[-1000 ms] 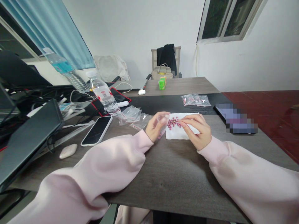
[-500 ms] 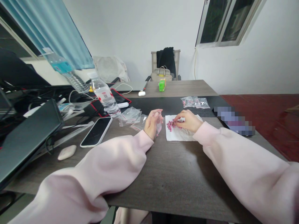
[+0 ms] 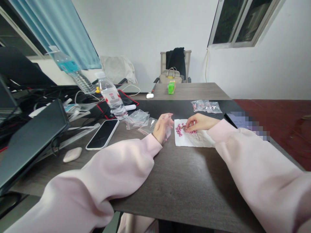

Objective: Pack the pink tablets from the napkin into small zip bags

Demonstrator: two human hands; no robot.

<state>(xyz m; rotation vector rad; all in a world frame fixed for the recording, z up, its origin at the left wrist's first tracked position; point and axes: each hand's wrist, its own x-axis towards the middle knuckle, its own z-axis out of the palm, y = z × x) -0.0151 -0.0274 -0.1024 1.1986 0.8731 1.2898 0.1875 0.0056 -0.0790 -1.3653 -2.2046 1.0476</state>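
A white paper sheet (image 3: 191,139) lies on the dark desk with several small pink beads (image 3: 179,128) heaped at its far left corner. My right hand (image 3: 198,123) rests on the sheet, fingertips pinched together among the beads. My left hand (image 3: 162,127) is just left of the sheet, fingers closed on a small clear plastic bag (image 3: 168,126) held upright. Both arms wear pale pink sleeves.
Empty clear bags (image 3: 139,119) lie left of my left hand. Filled bags (image 3: 206,105) sit farther back. A phone (image 3: 102,134), a water bottle (image 3: 112,97), a laptop (image 3: 29,142) and cables crowd the left. A blurred dark device (image 3: 245,123) lies right. A chair (image 3: 175,64) stands behind.
My right hand has slid left across the sheet and curled into a pinch at the bead heap. My left hand has tipped the small bag more upright. The view shifted slightly.
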